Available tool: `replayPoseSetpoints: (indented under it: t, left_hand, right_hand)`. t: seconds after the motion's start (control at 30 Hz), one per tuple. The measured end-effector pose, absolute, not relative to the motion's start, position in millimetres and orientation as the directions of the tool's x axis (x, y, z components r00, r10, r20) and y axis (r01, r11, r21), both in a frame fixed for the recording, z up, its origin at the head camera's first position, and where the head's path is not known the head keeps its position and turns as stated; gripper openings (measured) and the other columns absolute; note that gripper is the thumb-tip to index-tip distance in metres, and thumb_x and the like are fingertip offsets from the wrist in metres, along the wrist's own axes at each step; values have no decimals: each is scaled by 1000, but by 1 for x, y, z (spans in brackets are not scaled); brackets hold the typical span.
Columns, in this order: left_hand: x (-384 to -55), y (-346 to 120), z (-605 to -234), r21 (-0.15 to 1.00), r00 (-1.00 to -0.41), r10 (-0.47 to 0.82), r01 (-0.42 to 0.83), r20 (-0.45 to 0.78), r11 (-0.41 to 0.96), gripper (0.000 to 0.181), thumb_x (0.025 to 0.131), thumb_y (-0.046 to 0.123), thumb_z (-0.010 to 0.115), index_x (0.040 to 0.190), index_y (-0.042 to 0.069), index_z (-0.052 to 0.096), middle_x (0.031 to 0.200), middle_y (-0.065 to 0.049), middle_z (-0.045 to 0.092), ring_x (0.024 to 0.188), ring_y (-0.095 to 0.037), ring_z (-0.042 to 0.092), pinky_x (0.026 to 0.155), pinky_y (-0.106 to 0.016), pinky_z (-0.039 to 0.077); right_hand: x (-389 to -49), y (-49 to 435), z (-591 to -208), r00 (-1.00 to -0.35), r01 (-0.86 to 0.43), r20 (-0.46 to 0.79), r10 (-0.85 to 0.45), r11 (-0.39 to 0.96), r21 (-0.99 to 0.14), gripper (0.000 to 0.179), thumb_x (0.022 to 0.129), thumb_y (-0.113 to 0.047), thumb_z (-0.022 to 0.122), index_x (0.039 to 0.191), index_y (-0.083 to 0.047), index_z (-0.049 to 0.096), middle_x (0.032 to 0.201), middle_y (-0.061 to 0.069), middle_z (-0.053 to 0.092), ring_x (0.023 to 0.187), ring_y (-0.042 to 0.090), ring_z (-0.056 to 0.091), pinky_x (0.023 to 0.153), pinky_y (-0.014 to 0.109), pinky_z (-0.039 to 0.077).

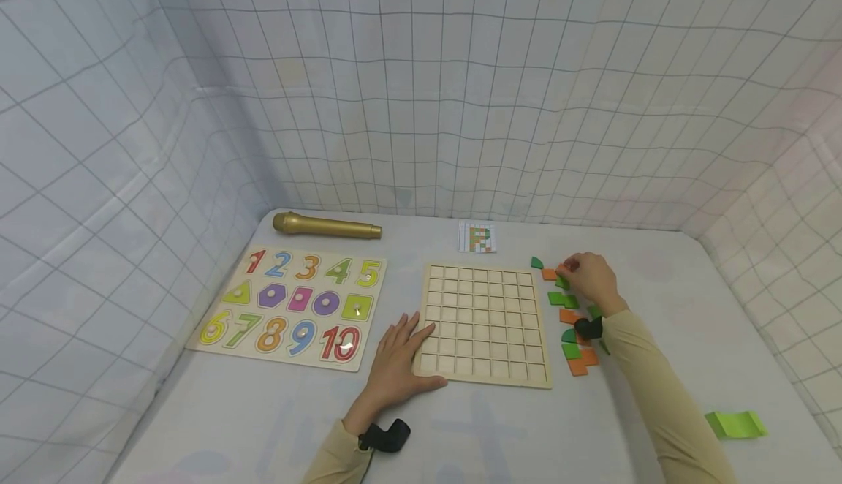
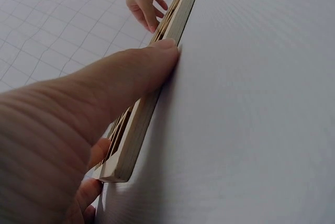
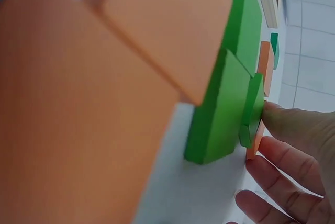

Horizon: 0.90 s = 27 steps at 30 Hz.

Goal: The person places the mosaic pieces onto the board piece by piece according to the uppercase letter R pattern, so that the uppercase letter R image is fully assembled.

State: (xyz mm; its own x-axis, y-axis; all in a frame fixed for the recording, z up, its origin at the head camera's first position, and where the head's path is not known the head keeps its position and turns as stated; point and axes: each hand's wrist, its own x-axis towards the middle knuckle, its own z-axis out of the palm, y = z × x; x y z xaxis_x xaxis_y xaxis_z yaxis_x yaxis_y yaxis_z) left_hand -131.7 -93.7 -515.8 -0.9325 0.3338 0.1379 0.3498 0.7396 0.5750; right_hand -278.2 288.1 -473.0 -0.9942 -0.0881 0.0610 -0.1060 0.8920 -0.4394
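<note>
Nearest, a bright green folded piece sits at the right on the white desk. The left hand lies spread wide at the near left corner of a wooden grid board — its thumb touches the near edge, its fingers the left side. The board lies flat in the middle of the desk, its squares bare.

Just right of the board, green and orange pieces form a loose line running away from the person. Near its far end, the right hand is narrow, pinching an orange piece between thumb and fingertips, with a green piece right against it.

To the left lies a number puzzle, well apart from the line. Farther back are a small patterned card and a gold microphone — both before a checked curtain.
</note>
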Motion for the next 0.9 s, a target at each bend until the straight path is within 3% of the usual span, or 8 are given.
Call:
replayPoseSetpoints:
  t: [0.47, 0.9]
  left_hand:
    - [-131, -93, -516, 565, -923, 343, 380, 176, 732, 88, 68, 47, 81, 140, 9, 47, 150, -18, 29, 140, -36, 16, 112, -51, 12]
    - [-131, -93, -516, 557, -926, 340, 372, 164, 743, 89, 68, 49, 80, 141, 12, 46, 151, -15, 29, 141, -33, 15, 113, -47, 10]
  right_hand:
    - [-286, 288, -468, -995, -16, -77, -60, 881, -472, 33, 90, -27, 65, 102, 3, 58, 100, 22, 61, 86, 35, 57, 70, 45, 47]
    - [-283, 285, -468, -997, -64, -10, -79, 871, -486, 22, 88, -21, 67, 97, -4, 56, 93, 17, 62, 76, 30, 57, 62, 41, 45]
